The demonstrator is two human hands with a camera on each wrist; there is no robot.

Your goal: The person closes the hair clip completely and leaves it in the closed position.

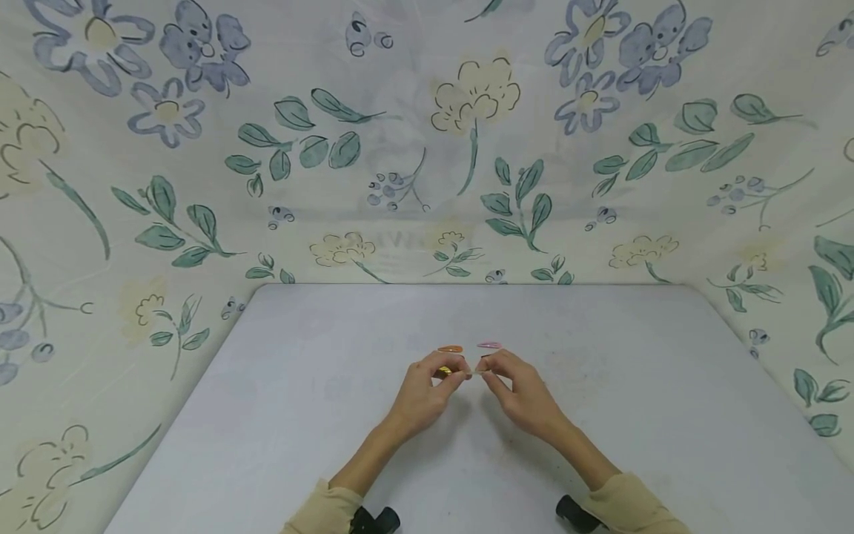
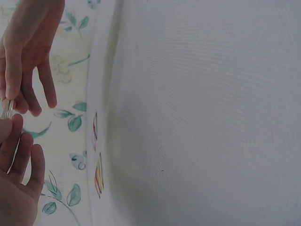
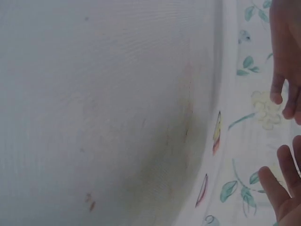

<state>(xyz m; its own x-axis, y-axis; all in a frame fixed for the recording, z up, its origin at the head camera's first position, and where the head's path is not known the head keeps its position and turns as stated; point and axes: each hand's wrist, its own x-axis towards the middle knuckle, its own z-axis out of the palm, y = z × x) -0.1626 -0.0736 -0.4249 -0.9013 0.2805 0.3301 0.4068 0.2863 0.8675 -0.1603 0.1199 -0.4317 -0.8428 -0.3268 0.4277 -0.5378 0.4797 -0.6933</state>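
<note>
Over the middle of the table, my left hand point(image 1: 425, 391) and right hand point(image 1: 527, 394) meet at their fingertips. Between them is a small pale hair clip point(image 1: 475, 373), pinched by thumb and fingers from both sides. Seen in the left wrist view, the pale clip point(image 2: 8, 109) is whitish and partly covered by the fingers. Just beyond the hands lie an orange hair clip point(image 1: 450, 348) and a pink hair clip point(image 1: 489, 345). A yellow clip point(image 1: 445, 371) shows behind my left fingers, partly hidden. In the right wrist view, the held clip is out of sight.
The white table point(image 1: 300, 415) extends widely around the hands. Its far edge meets a floral cloth backdrop point(image 1: 414, 245), which also hangs along both sides. Dark wrist devices point(image 1: 577, 513) show by the sleeves at the bottom.
</note>
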